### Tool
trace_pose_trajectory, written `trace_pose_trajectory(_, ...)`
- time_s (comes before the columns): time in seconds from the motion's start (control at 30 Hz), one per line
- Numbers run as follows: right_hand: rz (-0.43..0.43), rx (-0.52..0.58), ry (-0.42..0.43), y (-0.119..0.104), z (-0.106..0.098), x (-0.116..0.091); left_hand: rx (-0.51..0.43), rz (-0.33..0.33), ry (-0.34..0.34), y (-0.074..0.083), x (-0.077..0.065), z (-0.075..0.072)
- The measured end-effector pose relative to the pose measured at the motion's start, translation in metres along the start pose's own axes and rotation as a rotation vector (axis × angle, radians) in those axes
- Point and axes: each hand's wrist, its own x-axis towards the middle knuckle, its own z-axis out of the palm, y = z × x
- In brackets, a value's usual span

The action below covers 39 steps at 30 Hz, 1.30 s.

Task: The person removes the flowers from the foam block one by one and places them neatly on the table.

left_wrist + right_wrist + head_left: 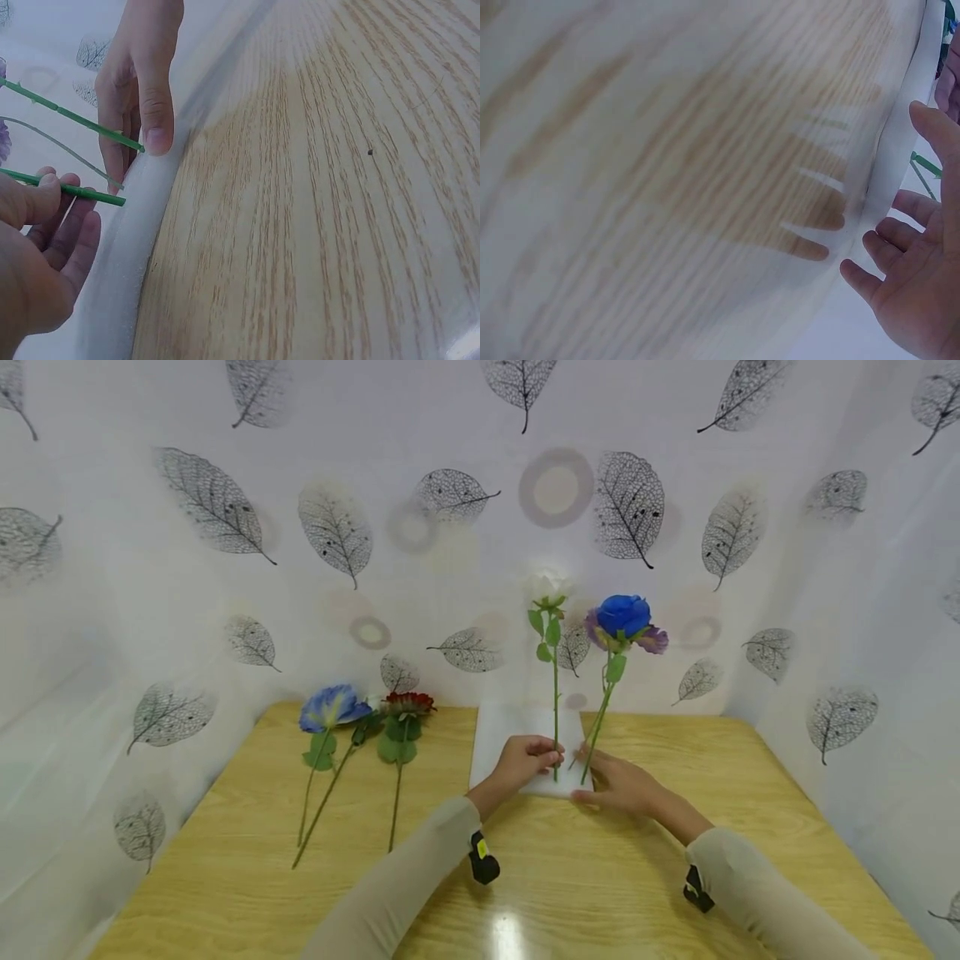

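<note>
My left hand [525, 764] pinches the green stem of a white rose [550, 589] near its lower end, over a white foam block [498, 735]. In the left wrist view the cut end of that stem [109, 198] juts past the fingers. My right hand [626, 783] rests at the block's right front edge with thumb and fingers spread. Beside it, a blue rose [622, 614] and a purple flower [654, 640] stand upright, leaning slightly right, their stem ends at the block. Whether those ends are sunk in is unclear. In the right wrist view the fingers [900, 236] hold nothing.
On the wooden table [247, 827] to the left lie a light-blue flower [330, 707], a dark red flower [408, 703] and another long stem [324, 810] whose bloom is partly hidden. A leaf-print curtain [450, 577] hangs behind and at both sides.
</note>
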Motion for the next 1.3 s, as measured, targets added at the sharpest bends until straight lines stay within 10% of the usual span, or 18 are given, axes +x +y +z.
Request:
trace_pose_trajectory(0.7, -0.026, 0.008, 0.016, -0.003, 0.0, 0.001, 0.023, 0.157, 0.041, 0.01, -0.002, -0.032)
trace_pose_trajectory(1.3, -0.024, -0.001, 0.023, -0.007, -0.003, -0.001, 0.121, 0.224, 0.146, 0.038, -0.049, -0.12)
